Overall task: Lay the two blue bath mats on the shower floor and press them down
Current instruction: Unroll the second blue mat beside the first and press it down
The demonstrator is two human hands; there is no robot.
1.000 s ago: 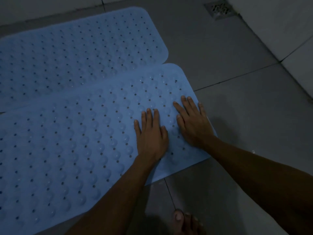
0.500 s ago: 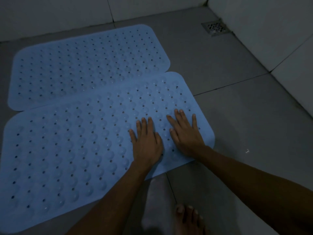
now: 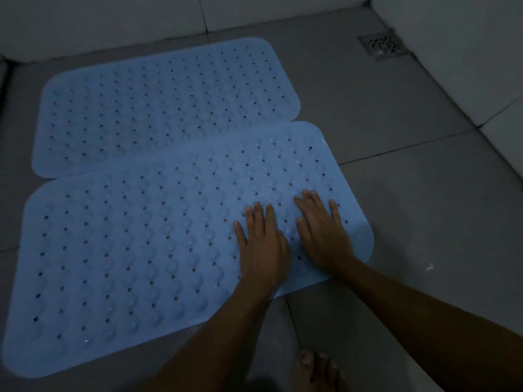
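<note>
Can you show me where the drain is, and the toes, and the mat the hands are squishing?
drain (image 3: 382, 47): head view, middle of its metal grate.
toes (image 3: 317, 363): head view, on the bare foot at the bottom edge.
near mat (image 3: 127, 264): head view, bare bumpy middle, left of both hands.

- One view only — the head camera, worn by the person, looking forward and steeply down at the shower floor (image 3: 396, 137) from close above.
- The person's forearms enter from the bottom edge; a bare foot (image 3: 318, 369) sits at bottom centre.
- Walls (image 3: 452, 52) cross the top and upper right of the frame.
</note>
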